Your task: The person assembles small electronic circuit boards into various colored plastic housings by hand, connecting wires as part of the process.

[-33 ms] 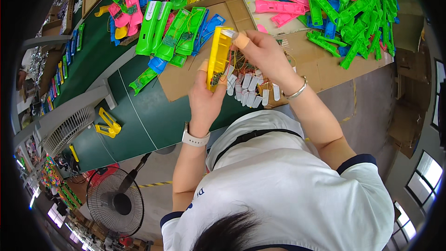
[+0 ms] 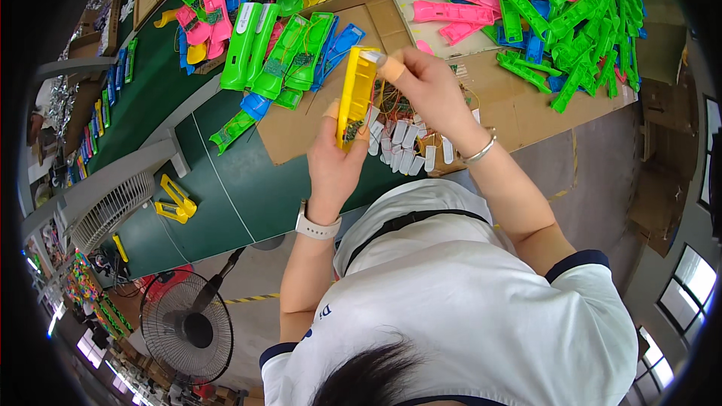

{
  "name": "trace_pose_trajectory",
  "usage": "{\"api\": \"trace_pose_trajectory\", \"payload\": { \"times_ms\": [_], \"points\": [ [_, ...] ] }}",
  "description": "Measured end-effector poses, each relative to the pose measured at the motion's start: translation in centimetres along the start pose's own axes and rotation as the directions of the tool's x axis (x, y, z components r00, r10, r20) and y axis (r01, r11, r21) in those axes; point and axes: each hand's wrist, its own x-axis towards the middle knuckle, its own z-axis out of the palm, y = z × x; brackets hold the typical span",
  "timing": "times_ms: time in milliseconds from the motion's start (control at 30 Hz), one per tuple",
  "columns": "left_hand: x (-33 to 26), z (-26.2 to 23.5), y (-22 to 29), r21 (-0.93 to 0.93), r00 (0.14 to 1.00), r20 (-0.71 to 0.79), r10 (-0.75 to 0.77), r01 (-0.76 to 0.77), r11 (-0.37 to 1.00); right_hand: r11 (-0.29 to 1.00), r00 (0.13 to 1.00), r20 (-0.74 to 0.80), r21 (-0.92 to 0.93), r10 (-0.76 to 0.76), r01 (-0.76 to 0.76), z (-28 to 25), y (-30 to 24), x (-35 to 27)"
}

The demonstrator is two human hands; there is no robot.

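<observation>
My left hand [image 2: 335,169] is closed round the lower end of a yellow plastic shell [image 2: 356,90], which stands tilted with its hollow side turned right. A small green circuit board [image 2: 351,131] with thin wires sits in the shell near my left fingers. At the shell's upper end, my right hand [image 2: 425,83] pinches a small whitish-grey piece [image 2: 371,55] against the rim. Tan tape wraps some of my fingertips. Below my right hand lies a cluster of white rectangular pieces [image 2: 406,139] joined with red and yellow wires, partly hidden by the hands.
Green shells with boards [image 2: 284,56] lie left of my hands on cardboard [image 2: 278,131]. A large heap of green, pink and blue shells [image 2: 575,30] fills the far right. Yellow parts [image 2: 175,199] rest on the green table [image 2: 218,188]. A black fan [image 2: 188,327] stands at lower left.
My left hand and the yellow shell have shifted very slightly toward me and to the right. My right hand stays at the shell's upper end.
</observation>
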Motion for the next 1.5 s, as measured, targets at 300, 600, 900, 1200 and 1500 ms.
{"api": "trace_pose_trajectory", "payload": {
  "times_ms": [300, 600, 900, 1200, 1500],
  "points": [
    [-2.0, 1.1, 1.4, -0.314, 0.96, 0.207, -0.19, 0.249, 0.916, 0.9, 0.976, 0.04, 0.395, -0.215, 0.182, 0.2, 3.2, 0.3],
    [-2.7, 3.7, 3.1, -0.446, 0.933, 0.196, -0.302, 0.359, 0.82, 0.963, 0.998, -0.02, 0.262, -0.067, 0.069, -0.1, 4.0, 0.7],
    [-2.1, 2.7, 1.3, -0.294, 0.95, 0.238, -0.204, 0.271, 0.917, 0.972, 0.997, -0.016, 0.22, -0.079, 0.081, -1.4, 4.5, 0.5],
    [-1.2, 0.0, -1.8, -0.128, 0.903, 0.388, -0.184, 0.25, 0.96, 0.832, 0.942, 0.286, 0.469, 0.174, -0.295, -2.3, 5.4, -0.4],
    [0.2, 0.2, -2.5, -0.076, 0.907, 0.413, -0.079, 0.12, 0.99, 0.866, 0.978, 0.179, 0.467, 0.104, -0.178, -2.2, 4.3, -1.1]
  ]
}}
